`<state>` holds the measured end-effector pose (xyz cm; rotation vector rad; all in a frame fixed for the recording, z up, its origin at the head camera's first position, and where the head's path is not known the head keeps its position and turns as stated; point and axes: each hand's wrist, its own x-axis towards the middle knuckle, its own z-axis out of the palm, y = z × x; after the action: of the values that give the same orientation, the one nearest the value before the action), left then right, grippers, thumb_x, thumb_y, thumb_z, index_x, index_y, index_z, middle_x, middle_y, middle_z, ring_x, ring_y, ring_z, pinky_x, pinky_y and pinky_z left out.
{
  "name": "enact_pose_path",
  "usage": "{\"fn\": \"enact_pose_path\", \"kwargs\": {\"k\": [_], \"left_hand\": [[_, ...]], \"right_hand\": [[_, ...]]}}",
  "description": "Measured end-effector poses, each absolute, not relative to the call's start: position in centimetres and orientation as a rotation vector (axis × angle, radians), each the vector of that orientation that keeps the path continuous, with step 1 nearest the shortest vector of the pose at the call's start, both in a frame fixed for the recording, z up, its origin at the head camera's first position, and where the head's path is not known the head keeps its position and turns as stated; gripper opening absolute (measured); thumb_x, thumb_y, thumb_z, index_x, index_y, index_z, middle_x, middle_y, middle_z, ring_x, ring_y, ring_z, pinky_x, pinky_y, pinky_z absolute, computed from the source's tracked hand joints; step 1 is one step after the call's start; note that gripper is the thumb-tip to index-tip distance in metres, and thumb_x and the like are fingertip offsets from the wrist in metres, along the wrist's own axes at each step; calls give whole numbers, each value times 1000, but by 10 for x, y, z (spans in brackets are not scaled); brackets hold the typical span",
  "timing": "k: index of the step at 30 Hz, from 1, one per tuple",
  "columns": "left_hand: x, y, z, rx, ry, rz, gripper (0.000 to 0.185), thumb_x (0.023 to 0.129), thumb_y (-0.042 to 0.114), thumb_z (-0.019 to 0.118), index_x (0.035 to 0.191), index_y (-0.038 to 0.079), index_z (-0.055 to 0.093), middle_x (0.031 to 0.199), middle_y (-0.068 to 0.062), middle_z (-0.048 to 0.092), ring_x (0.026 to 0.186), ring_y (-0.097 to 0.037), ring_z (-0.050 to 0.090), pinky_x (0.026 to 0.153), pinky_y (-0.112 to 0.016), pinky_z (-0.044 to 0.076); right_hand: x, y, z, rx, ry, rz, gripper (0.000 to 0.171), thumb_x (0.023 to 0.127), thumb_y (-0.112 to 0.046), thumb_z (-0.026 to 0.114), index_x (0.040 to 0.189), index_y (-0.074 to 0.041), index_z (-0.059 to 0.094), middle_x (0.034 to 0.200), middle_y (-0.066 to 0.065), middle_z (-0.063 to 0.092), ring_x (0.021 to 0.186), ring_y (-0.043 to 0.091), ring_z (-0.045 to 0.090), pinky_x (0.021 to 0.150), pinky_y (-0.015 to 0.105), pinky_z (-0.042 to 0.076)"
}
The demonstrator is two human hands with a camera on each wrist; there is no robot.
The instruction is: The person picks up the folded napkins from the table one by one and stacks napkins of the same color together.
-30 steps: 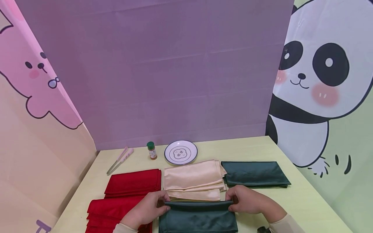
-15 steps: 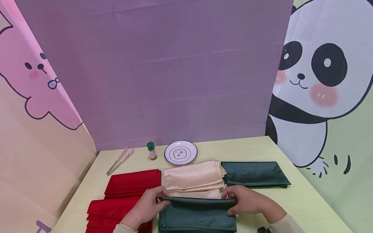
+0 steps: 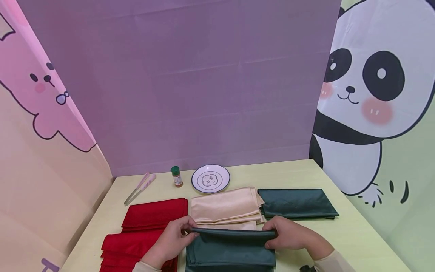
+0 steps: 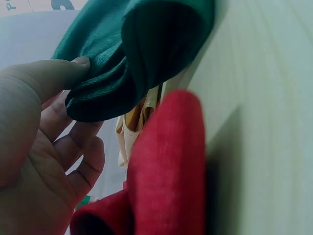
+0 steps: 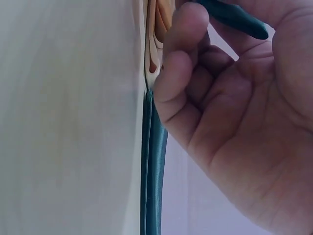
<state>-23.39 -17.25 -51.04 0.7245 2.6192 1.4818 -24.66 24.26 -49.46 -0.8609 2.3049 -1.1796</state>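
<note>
A folded dark green satin cloth (image 3: pixel 232 252) lies at the near middle of the table, its far edge lifted into a rounded fold. My left hand (image 3: pixel 174 241) pinches the left end of that edge between thumb and fingers. At the right end, my right hand (image 3: pixel 289 235) pinches the same edge. The left wrist view shows the thumb on top of the layered green fabric (image 4: pixel 105 61), the other fingers loosely bent. In the right wrist view a strip of green fabric (image 5: pixel 239 20) shows between thumb and fingers. A cream folded cloth (image 3: pixel 224 207) lies just beyond it.
Two folded red cloths (image 3: pixel 156 212) lie to the left, the nearer one partly behind my left forearm. Another green cloth (image 3: pixel 295 203) lies at the right. Along the back are pink-handled tongs (image 3: pixel 140 188), a green-capped jar (image 3: pixel 176 176) and a white plate (image 3: pixel 210 178).
The far edge of the near green cloth has risen slightly and shifted away from me, covering more of the cream cloth. Both hands have kept their pinch on it.
</note>
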Motion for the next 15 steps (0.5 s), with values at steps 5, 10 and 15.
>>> {"fn": "enact_pose_path", "kwargs": {"k": [5, 10, 15], "left_hand": [[-234, -172, -510, 679, 2614, 1493, 19, 93, 17, 81, 105, 23, 68, 96, 8, 73, 86, -15, 69, 75, -29, 56], [-235, -172, -509, 643, 2590, 1509, 20, 93, 19, 81, 107, 22, 67, 97, 6, 73, 86, -17, 68, 75, -29, 57], [-235, -172, -509, 619, 2550, 1542, 23, 94, 18, 81, 109, 20, 65, 99, 3, 72, 81, -18, 67, 76, -28, 58]], "right_hand": [[-248, 242, -491, -863, 2389, -1149, 9, 89, -9, 81, 90, -17, 77, 91, -3, 70, 77, 9, 58, 69, 26, 47], [-249, 243, -490, -841, 2427, -1159, 12, 92, -13, 78, 100, -20, 77, 94, -4, 71, 78, 9, 60, 69, 27, 47], [-250, 245, -492, -849, 2395, -1244, 22, 97, -14, 74, 119, -17, 72, 106, -4, 73, 83, 10, 63, 75, 25, 51]]}}
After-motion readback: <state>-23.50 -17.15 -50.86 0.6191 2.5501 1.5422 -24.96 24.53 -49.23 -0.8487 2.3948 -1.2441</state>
